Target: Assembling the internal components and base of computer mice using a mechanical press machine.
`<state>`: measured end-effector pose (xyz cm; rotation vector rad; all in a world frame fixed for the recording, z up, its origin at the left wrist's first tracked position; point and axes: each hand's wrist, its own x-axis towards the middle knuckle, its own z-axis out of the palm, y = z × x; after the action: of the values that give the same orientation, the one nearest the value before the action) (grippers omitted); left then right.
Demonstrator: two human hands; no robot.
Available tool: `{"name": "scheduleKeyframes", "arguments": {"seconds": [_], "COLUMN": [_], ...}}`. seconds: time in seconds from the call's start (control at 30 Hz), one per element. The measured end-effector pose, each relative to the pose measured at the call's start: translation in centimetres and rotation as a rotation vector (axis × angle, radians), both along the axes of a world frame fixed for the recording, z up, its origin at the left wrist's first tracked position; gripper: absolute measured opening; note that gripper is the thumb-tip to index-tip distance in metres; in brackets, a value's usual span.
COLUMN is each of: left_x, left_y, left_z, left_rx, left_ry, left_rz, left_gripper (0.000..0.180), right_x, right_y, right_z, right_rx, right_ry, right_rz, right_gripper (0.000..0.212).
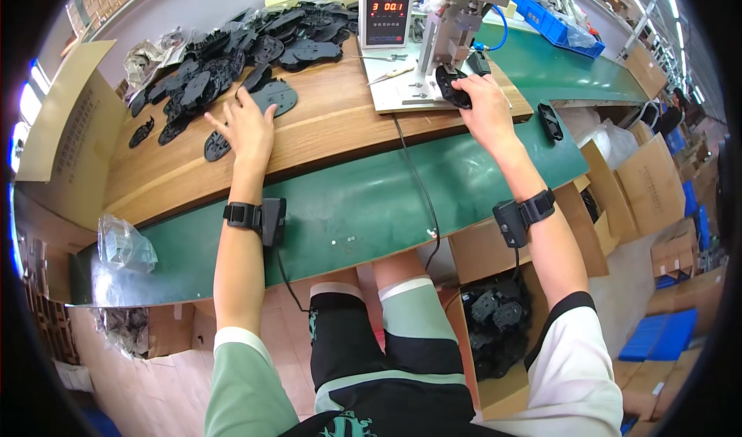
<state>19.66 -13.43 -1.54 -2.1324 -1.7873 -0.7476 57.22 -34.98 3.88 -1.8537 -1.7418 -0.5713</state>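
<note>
My right hand (490,114) grips a black plastic part (448,87) by its right side, under the head of a small bench press (453,37). Whether the part is seated on the press's pale base plate (396,93) I cannot tell. To the left, my left hand (252,134) is spread, fingers apart, over the wooden board (325,132) with nothing in it. Close to its fingertips lie a dark grey oval plate (280,98) and another oval plate (217,146). Beyond them spreads a heap of similar black plastic parts (205,70).
A counter box (386,13) with red digits stands left of the press. Tweezers (393,74) rest on the base plate. A narrow black part (549,122) lies on the green table (348,205). Cardboard boxes (73,128) flank the table; another below holds black parts (495,321).
</note>
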Motion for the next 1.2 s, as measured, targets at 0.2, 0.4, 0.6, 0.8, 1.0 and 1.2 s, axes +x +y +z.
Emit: {"name": "scheduleKeyframes", "arguments": {"seconds": [0.2,0.4,0.6,0.8,1.0,1.2], "left_x": [3.6,6.2,6.7,6.8,8.7,15.8], "left_y": [-2.8,-5.6,-5.9,-7.0,-9.2,-12.6], "left_z": [2.7,2.2,1.2,1.4,3.2,3.6], "left_rx": [0.12,0.153,0.217,0.047,0.223,0.296], "left_ry": [-0.538,-0.44,-0.325,-0.499,-0.568,-0.145], "left_rz": [-0.623,-0.973,-0.955,-0.763,-0.858,-1.207], "left_gripper": [0.058,0.038,0.029,0.033,0.033,0.047], "right_x": [0.8,-0.1,-0.4,-0.4,0.0,1.6], "right_y": [-0.4,-0.2,-0.4,-0.4,-0.4,-4.8], "right_z": [0.0,0.3,0.7,0.4,0.4,3.2], "right_rx": [0.02,0.008,0.003,0.028,0.006,0.118], "right_ry": [0.0,-0.016,-0.009,0.0,0.038,0.283], "right_rz": [0.002,-0.009,-0.017,-0.01,-0.028,-0.009], "right_gripper": [0.038,0.04,0.037,0.037,0.032,0.031]}}
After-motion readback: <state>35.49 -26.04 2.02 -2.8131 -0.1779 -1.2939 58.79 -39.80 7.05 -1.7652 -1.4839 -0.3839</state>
